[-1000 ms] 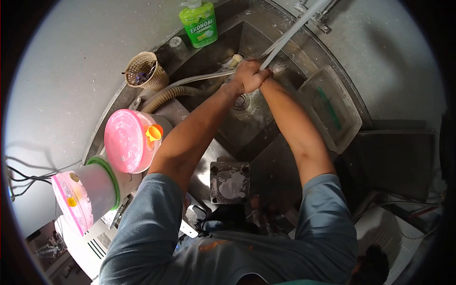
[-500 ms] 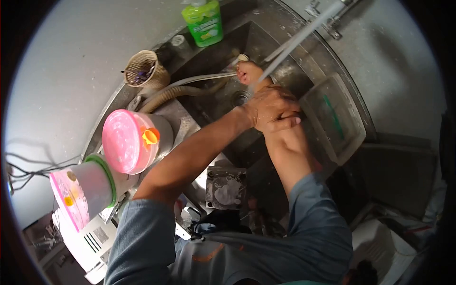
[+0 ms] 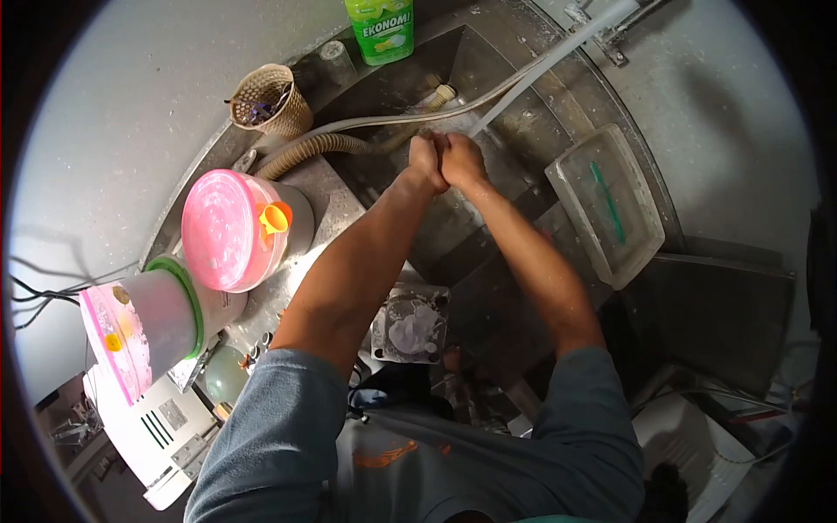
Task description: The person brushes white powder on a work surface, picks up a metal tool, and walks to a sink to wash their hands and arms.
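Note:
My left hand [image 3: 425, 163] and my right hand [image 3: 461, 160] are side by side over the metal sink [image 3: 514, 131], touching or nearly touching. Both bend inward beneath a stream of water [image 3: 491, 117] that falls from the tap spout [image 3: 580, 39] at upper right. Most of the fingers are turned away from me, so their pose is hidden. No object shows in either hand. A thin pale hose [image 3: 366, 121] passes just beyond them, and a ribbed drain hose [image 3: 318, 144] lies to their left.
A green soap bottle [image 3: 384, 35] and a woven basket [image 3: 270, 98] stand along the back edge. Pink-lidded tubs [image 3: 222, 231] crowd the left side. A clear plastic container [image 3: 645, 235] with a green strip rests on the sink's right side.
My left hand has left my right forearm. My right arm has drawn back, and both hands now meet under the stream. The view has shifted slightly.

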A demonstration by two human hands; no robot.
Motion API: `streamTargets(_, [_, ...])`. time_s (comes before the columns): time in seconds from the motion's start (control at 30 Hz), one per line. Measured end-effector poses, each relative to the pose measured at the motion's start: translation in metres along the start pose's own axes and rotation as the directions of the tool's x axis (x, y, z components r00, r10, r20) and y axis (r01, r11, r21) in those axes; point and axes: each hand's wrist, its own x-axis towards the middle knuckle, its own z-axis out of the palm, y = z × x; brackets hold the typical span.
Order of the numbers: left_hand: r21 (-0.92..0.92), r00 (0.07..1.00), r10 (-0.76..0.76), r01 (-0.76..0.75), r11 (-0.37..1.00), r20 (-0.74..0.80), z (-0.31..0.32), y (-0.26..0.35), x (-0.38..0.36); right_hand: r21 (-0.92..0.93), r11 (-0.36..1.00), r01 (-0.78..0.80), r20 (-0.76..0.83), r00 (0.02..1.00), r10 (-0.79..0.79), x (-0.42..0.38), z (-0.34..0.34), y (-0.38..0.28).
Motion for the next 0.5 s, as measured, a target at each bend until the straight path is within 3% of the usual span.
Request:
streamTargets(0.1, [-0.117,1.0,0.025,-0.026,0.993,-0.003,0.016,-0.003,-0.057,-0.16,0.976,0.151,0.032,0.989,-0.147,-0.022,-0.024,-0.025])
streamTargets(0.23, [-0.24,0.967,0.003,0.059,0.969,0.253,-0.014,-0.004,-0.031,-0.124,0.929,0.347,0.046,0.938,-0.344,-0.025,-0.031,-0.023])
streamTargets(0.27, [-0.207,0.961,0.02,0.038,0.977,0.274,-0.018,-0.003,-0.026,-0.123,0.949,0.292,0.17,0.948,-0.269,-0.022,-0.039,-0.026])
streamTargets(0.37, [-0.135,0.961,0.056,-0.019,0.991,0.271,-0.01,0.0,-0.033,0.107,0.967,0.233,0.246,0.936,-0.253,-0.027,-0.064,-0.028])
streamTargets(0.4, [-0.124,0.973,0.063,-0.035,0.992,0.223,0.003,0.004,-0.049,0.321,0.935,0.153,0.208,0.951,-0.227,-0.028,-0.062,-0.023])
streamTargets(0.5, [-0.167,0.991,0.095,-0.078,0.983,0.093,0.01,0.002,-0.036,0.566,0.813,-0.138,0.239,0.971,-0.002,-0.029,-0.072,-0.025])
